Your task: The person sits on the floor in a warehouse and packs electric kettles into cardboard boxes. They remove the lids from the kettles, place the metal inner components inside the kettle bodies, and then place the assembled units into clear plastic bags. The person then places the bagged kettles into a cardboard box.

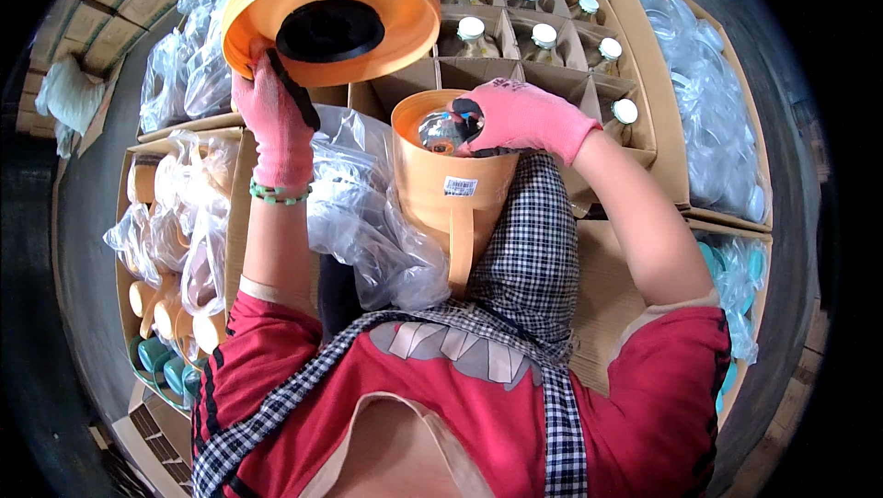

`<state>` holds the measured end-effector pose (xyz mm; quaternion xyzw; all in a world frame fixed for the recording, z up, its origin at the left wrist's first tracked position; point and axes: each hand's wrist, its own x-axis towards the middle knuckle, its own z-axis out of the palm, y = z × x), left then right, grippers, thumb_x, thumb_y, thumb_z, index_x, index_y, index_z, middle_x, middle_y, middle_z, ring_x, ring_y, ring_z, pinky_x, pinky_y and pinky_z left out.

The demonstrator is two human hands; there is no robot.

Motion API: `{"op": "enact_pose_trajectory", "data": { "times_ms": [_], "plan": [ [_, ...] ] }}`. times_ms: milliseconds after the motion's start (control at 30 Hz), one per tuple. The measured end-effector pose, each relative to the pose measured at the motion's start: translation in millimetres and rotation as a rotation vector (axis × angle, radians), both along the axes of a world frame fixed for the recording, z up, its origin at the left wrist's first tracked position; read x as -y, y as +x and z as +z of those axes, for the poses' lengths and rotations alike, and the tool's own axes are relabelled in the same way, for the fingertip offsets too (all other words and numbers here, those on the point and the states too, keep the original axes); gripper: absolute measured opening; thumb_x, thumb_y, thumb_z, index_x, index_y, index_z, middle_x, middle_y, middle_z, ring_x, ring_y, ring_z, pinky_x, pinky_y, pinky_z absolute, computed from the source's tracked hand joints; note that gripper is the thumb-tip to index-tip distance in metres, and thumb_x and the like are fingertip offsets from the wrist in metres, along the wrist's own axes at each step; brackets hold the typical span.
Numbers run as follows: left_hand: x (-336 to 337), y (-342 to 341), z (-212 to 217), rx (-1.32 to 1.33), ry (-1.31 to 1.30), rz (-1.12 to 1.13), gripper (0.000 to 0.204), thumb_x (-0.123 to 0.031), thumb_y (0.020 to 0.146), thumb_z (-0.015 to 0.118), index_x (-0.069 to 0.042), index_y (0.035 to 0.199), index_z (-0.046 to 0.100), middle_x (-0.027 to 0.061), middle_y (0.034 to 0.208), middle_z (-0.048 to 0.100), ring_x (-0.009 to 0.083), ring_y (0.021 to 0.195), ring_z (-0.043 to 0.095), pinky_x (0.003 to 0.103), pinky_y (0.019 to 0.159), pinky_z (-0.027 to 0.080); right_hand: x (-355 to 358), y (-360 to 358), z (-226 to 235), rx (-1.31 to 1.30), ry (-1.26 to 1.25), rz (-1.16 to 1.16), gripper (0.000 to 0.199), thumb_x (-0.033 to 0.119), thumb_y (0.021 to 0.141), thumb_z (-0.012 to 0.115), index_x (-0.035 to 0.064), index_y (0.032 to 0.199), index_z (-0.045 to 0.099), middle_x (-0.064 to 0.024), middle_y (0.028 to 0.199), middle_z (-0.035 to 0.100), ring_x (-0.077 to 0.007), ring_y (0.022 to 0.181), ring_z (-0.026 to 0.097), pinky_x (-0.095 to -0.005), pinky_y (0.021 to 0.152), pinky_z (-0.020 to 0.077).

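My left hand (274, 121), in a pink glove with dark finger parts, grips the rim of a round orange plastic base (405, 20). It is threaded round the edge and has a black disc (329, 29) in its middle. Before me an orange plastic jug body (451, 190) stands with its threaded opening upward; a handle and a small white label show on its side. Shiny glass (436, 130) shows inside the opening. My right hand (529, 119), gloved alike, reaches over the rim, its fingers curled at the glass; what they pinch is partly hidden.
Behind the jug, a divided carton (501, 20) holds several glass vessels with pale caps. Plastic-wrapped parts fill a carton (699, 103) at the right. Orange and green parts lie in a left carton (170, 268). Clear plastic bags (368, 213) lie against the jug's left side.
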<state>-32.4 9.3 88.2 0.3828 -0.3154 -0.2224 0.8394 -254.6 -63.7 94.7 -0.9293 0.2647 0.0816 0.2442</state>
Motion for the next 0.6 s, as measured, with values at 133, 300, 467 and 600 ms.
{"op": "enact_pose_trajectory", "data": {
  "times_ms": [133, 300, 467, 600],
  "plan": [
    [7, 8, -7, 0.017, -0.019, 0.052, 0.021, -0.003, 0.085, 0.04, 0.001, 0.105, 0.048, 0.0041, 0.089, 0.053, 0.0102, 0.078, 0.05, 0.022, 0.071, 0.04, -3, 18, 5, -0.037, -0.073, -0.086, 0.046, 0.042, 0.068, 0.062, 0.0028, 0.089, 0.057, -0.015, 0.084, 0.059, -0.026, 0.081, 0.057, -0.0318, 0.07, 0.0436],
    [4, -18, -17, 0.52, -0.041, 0.127, 0.041, -0.006, 0.08, 0.047, 0.001, 0.119, 0.036, 0.0132, 0.111, 0.049, 0.0214, 0.102, 0.048, 0.03, 0.09, 0.036, 52, -9, -6, 1.249, 1.111, -0.663, 0.06, 0.054, 0.085, 0.031, 0.0028, 0.107, 0.054, -0.0066, 0.097, 0.058, -0.0147, 0.088, 0.052, -0.0264, 0.079, 0.0423],
    [-2, -14, -31, 1.135, 0.145, -0.456, 0.109, -0.046, 0.059, 0.071, 0.003, 0.132, 0.008, 0.0208, 0.137, 0.013, 0.029, 0.129, 0.01, 0.036, 0.103, 0.014, 37, -10, -45, 1.172, 0.586, -0.55, 0.068, 0.058, 0.082, 0.035, -0.0027, 0.106, 0.053, -0.0112, 0.102, 0.056, -0.0159, 0.09, 0.053, -0.0251, 0.083, 0.0392],
    [-12, -26, -57, 0.958, 0.3, -0.521, 0.082, -0.028, 0.072, 0.063, 0.004, 0.131, 0.015, 0.0209, 0.134, 0.023, 0.0299, 0.126, 0.02, 0.036, 0.102, 0.017, 16, -17, -84, 1.175, 0.667, -0.598, 0.062, 0.052, 0.084, 0.038, -0.004, 0.108, 0.051, -0.0115, 0.101, 0.056, -0.0136, 0.094, 0.05, -0.0241, 0.085, 0.037]
  ]
}}
